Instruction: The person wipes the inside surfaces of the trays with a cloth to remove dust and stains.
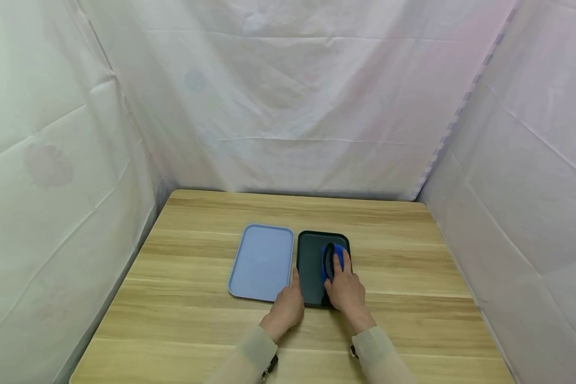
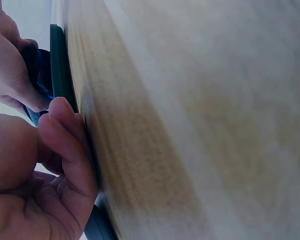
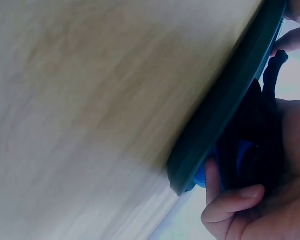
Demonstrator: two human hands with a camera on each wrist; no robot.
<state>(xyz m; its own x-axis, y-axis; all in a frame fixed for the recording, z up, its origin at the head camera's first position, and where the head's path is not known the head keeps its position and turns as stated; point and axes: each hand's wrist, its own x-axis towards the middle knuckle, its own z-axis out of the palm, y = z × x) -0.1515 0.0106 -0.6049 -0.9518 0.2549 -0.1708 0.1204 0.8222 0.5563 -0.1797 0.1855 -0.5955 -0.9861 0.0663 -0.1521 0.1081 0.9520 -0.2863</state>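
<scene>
In the head view my right hand (image 1: 348,292) grips a blue and black soft-looking item (image 1: 329,262) with a curved black band. It lies over the right half of a dark green tray (image 1: 310,272). The right wrist view shows the fingers curled at its black part (image 3: 255,145), with blue beneath and a black strap-like end sticking out. The exact kind of item is hidden by the hand. My left hand (image 1: 288,306) holds the tray's near left corner, its index finger lying along the left rim. From the left wrist, bent fingers (image 2: 65,145) show against the tray edge (image 2: 60,65).
A light blue tray (image 1: 263,261) lies flat just left of the dark one, a narrow gap between them. Both trays are on a wood-grain table (image 1: 187,330). White cloth walls (image 1: 288,106) enclose the back and both sides.
</scene>
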